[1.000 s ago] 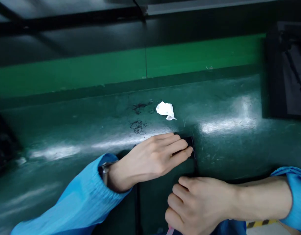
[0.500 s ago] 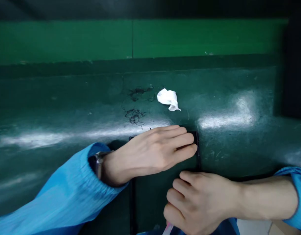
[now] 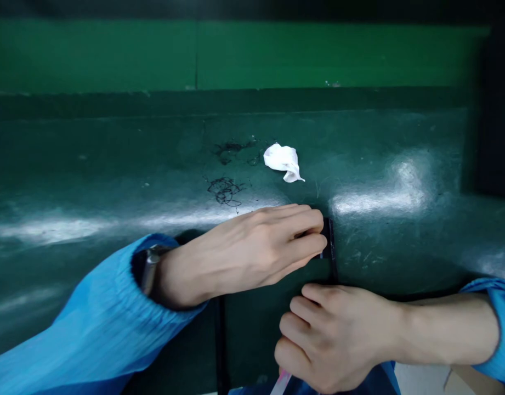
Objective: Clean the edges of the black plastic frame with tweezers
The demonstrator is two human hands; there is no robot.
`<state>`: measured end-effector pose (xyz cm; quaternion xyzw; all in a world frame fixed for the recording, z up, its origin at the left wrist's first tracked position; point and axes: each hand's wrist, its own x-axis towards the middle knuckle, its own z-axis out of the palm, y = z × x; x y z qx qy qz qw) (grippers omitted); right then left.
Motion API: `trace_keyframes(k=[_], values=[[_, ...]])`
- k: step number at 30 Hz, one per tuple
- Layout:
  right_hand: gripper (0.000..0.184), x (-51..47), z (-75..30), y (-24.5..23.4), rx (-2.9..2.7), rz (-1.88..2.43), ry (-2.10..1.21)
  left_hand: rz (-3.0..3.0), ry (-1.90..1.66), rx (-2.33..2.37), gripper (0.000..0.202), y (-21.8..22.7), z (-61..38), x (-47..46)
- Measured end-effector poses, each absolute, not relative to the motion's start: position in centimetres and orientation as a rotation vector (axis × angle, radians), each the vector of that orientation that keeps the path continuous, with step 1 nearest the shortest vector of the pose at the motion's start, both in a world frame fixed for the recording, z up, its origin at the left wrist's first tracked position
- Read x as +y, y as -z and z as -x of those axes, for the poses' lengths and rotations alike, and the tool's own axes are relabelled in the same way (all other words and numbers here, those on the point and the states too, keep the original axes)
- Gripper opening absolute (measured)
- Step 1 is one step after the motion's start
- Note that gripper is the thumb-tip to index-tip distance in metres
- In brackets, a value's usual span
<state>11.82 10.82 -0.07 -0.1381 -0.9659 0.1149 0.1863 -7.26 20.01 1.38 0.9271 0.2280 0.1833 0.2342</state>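
Frame (image 3: 221,340), black, lies on the green bench (image 3: 379,131), its far end beneath the left hand (image 3: 256,249); grip hidden, cannot tell. Right hand (image 3: 330,334) is curled around a pink-and-clear implement (image 3: 282,381).

On the worktop (image 3: 400,247), a scrap (image 3: 281,158) is found at one o'clock from the left hand (image 3: 260,247), tangled threads (image 3: 225,191) at eight from the scrap. A frame (image 3: 220,345) is partly covered by the left hand, at whose five o'clock the right hand (image 3: 332,334) is placed.
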Motion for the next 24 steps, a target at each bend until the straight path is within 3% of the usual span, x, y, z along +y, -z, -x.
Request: trace_keyframes(k=[8, 13, 16, 18, 24], values=[[0.028, 10.7, -11.7, 0.2, -2.669, 0.386, -0.302, -2.341, -0.416, 0.607, 0.010, -1.7, 7.2, 20.1], [0.031, 12.0, -11.9, -0.7, -2.363, 0.438, -0.341, -2.247, -0.616, 0.669, 0.011, -2.4, 7.4, 20.8], [0.038, 14.5, -13.1, -1.7, -2.060, 0.645, -0.675, -2.368, -0.699, 0.809, 0.010, -2.9, 8.1, 21.7], [0.033, 16.5, -14.0, -2.0, -1.866, 0.818, -0.758, -2.461, -0.642, 0.905, 0.011, -3.4, 8.9, 22.2], [0.042, 18.6, -15.7, -1.4, -1.760, 0.898, -0.776, -2.758, -0.294, 1.153, 0.022, -4.4, 10.1, 22.2]])
